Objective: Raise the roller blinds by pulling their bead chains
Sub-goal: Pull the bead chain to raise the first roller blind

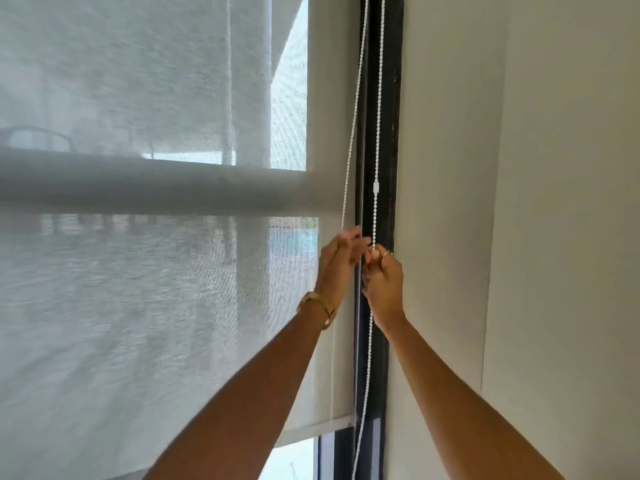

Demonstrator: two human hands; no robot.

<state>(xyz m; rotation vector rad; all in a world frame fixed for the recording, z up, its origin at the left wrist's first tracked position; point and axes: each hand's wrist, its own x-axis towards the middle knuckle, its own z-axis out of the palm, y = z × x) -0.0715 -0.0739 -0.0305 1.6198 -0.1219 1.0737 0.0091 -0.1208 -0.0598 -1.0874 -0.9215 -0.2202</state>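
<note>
Bead chain (375,133) apparently pinched in right hand (382,282).

The roller blind (138,306) is sheer, matt woven mesh cloth, its bead chain (377,133) of small white plastic-looking beads, against a scuffed black window frame (389,98) and smooth matt wall (554,202).

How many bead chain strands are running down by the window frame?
2: a left strand slanting to the left hand, and a right strand with a connector, gripped by the right hand.

Translucent blind (138,289) (part-raised), white bead chain (377,133)
</note>
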